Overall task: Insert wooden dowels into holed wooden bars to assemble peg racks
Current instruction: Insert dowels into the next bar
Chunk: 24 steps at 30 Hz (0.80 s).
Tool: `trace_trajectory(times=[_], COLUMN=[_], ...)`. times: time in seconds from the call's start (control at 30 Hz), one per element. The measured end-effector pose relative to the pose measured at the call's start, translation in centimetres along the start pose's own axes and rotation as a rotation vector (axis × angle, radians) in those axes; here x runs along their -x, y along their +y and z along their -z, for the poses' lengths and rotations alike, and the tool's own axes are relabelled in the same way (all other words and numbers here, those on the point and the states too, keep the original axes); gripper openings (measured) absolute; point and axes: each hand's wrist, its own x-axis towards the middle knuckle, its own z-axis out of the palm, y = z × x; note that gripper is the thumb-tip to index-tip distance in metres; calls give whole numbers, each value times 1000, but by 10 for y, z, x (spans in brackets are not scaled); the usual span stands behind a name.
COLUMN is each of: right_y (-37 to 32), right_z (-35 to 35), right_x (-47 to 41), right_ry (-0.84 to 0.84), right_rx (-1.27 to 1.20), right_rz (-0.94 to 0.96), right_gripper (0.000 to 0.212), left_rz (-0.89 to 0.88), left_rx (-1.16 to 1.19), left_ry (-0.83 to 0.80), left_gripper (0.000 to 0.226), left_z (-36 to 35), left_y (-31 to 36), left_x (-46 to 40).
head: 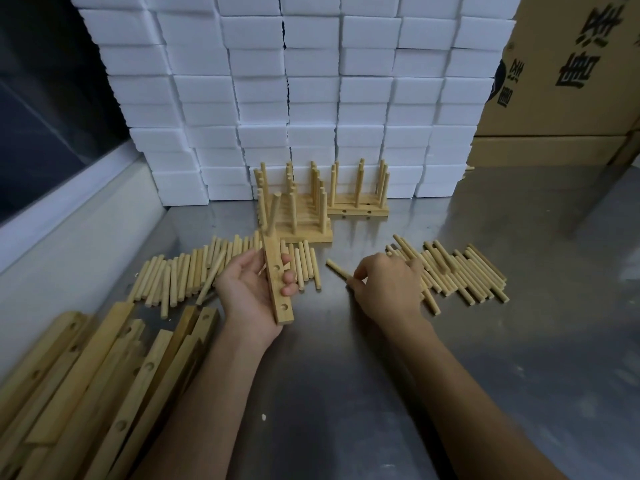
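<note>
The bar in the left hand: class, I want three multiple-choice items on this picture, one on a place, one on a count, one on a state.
1. Where do the finished racks stand?
A. against the white blocks
B. on the cardboard box
C. beside the person's elbows

2. How many dowels stand in the bar held by the left hand?
A. none
B. one
C. four

3. What is the right hand doing?
A. lying flat and empty
B. pinching a dowel on the table
C. gripping a bar

Answers: 1 A, the racks sit at the foot of the block wall. 2 B, a single dowel rises from the bar's far end. 3 B, thumb and fingers close on one dowel's end.
</note>
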Motion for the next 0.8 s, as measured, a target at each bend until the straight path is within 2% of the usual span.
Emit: trace_trajectory(times=[0.23, 0.37, 0.57, 0.7, 0.8], right_y=[-9, -14, -24, -27, -28], right_z=[-4, 4, 16, 22, 28], right_x=[0, -4, -2, 0, 0], right_ry=[-131, -163, -163, -140, -138], right_rx=[-8, -302, -750, -1000, -1158], right_rz=[197, 173, 64, -34, -78], right_gripper=[19, 25, 15, 52, 58], left_rz=[6, 3, -35, -25, -4], left_rx=[3, 3, -5, -32, -41], left_ry=[4, 4, 6, 37, 37], left_gripper=[44, 41, 34, 33, 34], left_z=[0, 1, 1, 0, -1], left_y=[0, -1, -1, -1, -1], left_x=[0, -2, -4, -6, -8])
